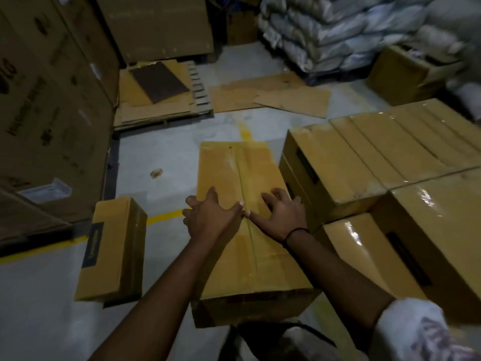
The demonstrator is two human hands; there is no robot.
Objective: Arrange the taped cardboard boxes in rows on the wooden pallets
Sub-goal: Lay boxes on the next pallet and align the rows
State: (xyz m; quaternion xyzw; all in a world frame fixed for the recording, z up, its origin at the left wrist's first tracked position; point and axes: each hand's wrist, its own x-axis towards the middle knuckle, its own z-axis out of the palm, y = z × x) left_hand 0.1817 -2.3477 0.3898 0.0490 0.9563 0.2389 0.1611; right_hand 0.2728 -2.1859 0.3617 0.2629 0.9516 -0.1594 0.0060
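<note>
White sleeve (416,332) nearest; left hand (210,216) clasps the taped box (234,170), right hand (282,217) presses spread.

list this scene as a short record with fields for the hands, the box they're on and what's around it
left hand: on centre box top, fingers bent over its left edge
right hand: flat on same top, fingers spread
centre box: taped seam up, left of stacked boxes
stacked boxes: glossy tape, two layers
small box: on floor, left
pallet: far left, under flat cardboard
</note>
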